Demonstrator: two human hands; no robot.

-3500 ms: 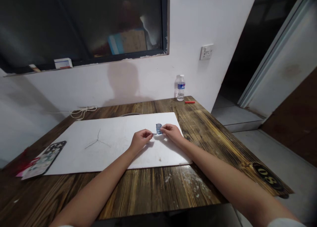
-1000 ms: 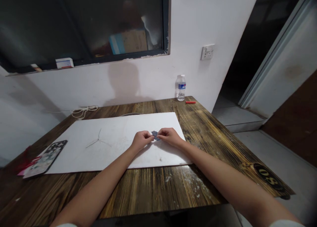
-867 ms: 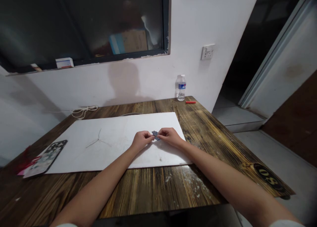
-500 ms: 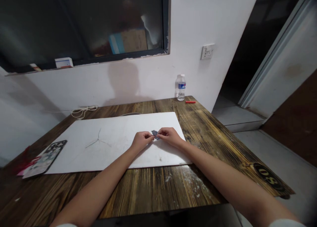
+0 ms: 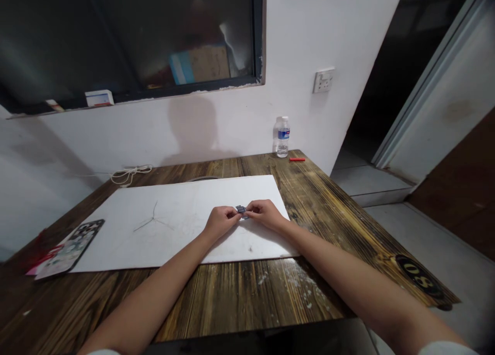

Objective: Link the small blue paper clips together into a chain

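Between my two hands is a small dark grey, flat piece with pale markings [image 5: 241,209]; its exact kind is too small to make out. My left hand [image 5: 221,222] pinches its left side between thumb and fingers. From the other side, the fingertips of my right hand [image 5: 265,212] close on it as well. Both hands are over the right part of a white board [image 5: 189,200] lying on the wooden table. Part of the grey piece is hidden by my fingertips.
On the board's left are thin dark lines meeting in a Y [image 5: 153,219]. A patterned tray-like item [image 5: 75,246] overlaps its left edge. Behind lie a white cable [image 5: 129,174], a water bottle [image 5: 283,138] and a red stick [image 5: 297,159]. A black "08" plate [image 5: 419,276] marks the right corner.
The small grey piece has tilted slightly between my fingertips. Both hands stay in nearly the same place, still pinching it.
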